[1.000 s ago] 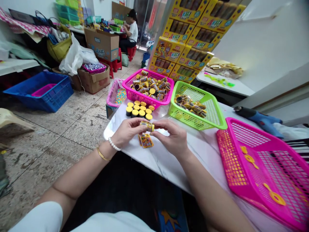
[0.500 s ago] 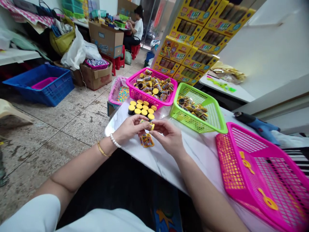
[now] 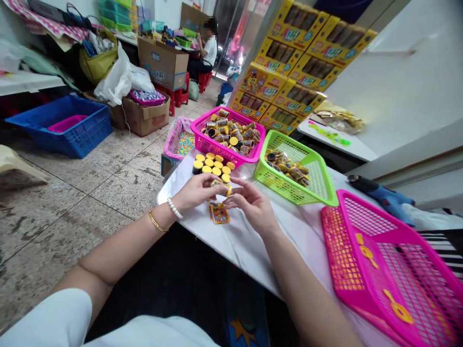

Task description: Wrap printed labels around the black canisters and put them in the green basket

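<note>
My left hand [image 3: 197, 191] and my right hand [image 3: 252, 204] meet over the white table [image 3: 249, 241], both pinching a small yellow-capped bottle [image 3: 223, 187] with a printed label. A small stack of yellow printed stickers [image 3: 218, 213] lies on the table just below the hands. Behind them stands a cluster of black bottles with yellow caps [image 3: 212, 166]. A pink basket [image 3: 206, 140] holds many labelled bottles, and a green basket [image 3: 314, 184] to its right holds several more.
Two stacked pink baskets [image 3: 394, 270] with yellow plastic pieces sit at the right. A blue tool [image 3: 383, 197] lies behind them. Yellow display boxes [image 3: 289, 67] are stacked at the back. On the floor are a blue crate [image 3: 61, 127] and cardboard boxes [image 3: 146, 115]. Another person sits far off.
Both hands stay on the small bottle, turning it slightly. The view has shifted a little to the left and down.
</note>
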Available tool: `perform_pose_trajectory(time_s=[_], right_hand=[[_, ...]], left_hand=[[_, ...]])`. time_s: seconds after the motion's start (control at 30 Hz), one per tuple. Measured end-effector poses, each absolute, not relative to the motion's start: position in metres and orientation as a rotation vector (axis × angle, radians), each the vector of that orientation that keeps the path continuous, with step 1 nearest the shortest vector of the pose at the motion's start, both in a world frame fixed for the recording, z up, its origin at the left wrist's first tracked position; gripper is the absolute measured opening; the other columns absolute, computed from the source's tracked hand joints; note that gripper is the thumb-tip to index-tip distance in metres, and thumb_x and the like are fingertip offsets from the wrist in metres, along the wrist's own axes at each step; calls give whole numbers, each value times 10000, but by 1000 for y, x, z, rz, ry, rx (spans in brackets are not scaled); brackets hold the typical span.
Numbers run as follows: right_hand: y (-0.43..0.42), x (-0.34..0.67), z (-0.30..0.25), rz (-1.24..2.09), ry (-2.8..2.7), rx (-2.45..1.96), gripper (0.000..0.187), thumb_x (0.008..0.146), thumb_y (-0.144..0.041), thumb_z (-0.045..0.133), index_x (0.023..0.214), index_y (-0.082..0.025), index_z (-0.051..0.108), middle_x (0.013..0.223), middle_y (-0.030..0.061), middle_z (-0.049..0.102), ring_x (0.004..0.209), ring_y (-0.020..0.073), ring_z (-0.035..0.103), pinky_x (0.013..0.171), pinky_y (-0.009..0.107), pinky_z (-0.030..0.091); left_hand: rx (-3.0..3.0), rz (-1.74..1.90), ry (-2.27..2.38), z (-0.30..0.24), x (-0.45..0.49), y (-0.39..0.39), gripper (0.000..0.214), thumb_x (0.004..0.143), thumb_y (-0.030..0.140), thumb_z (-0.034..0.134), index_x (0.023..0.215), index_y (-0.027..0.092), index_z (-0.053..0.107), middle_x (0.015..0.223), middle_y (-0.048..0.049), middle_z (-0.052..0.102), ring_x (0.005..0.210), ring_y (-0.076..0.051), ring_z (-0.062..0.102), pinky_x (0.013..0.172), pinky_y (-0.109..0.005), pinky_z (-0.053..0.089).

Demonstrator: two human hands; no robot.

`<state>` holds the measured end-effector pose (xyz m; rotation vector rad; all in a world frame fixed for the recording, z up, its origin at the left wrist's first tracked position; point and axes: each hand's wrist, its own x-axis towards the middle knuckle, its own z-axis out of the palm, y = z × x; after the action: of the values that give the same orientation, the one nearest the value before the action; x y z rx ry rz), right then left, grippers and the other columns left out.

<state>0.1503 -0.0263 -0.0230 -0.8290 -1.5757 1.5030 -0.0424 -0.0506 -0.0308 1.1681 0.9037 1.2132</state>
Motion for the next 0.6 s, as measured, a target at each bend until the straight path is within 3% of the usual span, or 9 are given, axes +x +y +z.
perform_pose_trajectory(time_s=[0.1,0.2,0.37,0.5,0.6], right_hand=[[-28,151,-25,1329,-1709,-702,270,768,-313,841,1028,-294,771,964,14,702,738,142,704,651,282,645],[-30,151,-27,1215,-1713,-637,114,800,-282,814,912,-278,793,870,11,684,689,143,694,634,295,647],[-34,148,-28,1155,-1735,-627,260,779,-307,834,1030,-313,770,1066,19,664,744,131,688,692,301,641],[-34,146,-29,1141,-1752,-647,172,765,-308,835,931,-291,794,1017,31,677,857,170,689,704,299,637],[-20,161,-22,1082,-1643,-750,179,742,-315,841,901,-259,779,940,20,677,739,158,688,670,331,640]], left_hand=[[1058,1143,865,-34,-41,-57,536,709,605,775,878,113,642,671,3,584,534,-77,494,498,-204,351],[942,1106,736,-34,-37,-63,578,650,622,819,852,113,635,668,1,586,505,-58,465,467,-189,322],[860,1052,758,-36,-30,-61,578,657,660,798,729,125,594,544,10,557,383,-36,392,374,-178,210],[834,1032,751,-36,-29,-62,603,678,704,752,798,134,597,567,-3,593,387,-48,435,368,-171,260],[893,1112,878,-34,-33,-69,561,725,630,755,957,145,592,659,-21,656,446,-81,516,413,-186,341]])
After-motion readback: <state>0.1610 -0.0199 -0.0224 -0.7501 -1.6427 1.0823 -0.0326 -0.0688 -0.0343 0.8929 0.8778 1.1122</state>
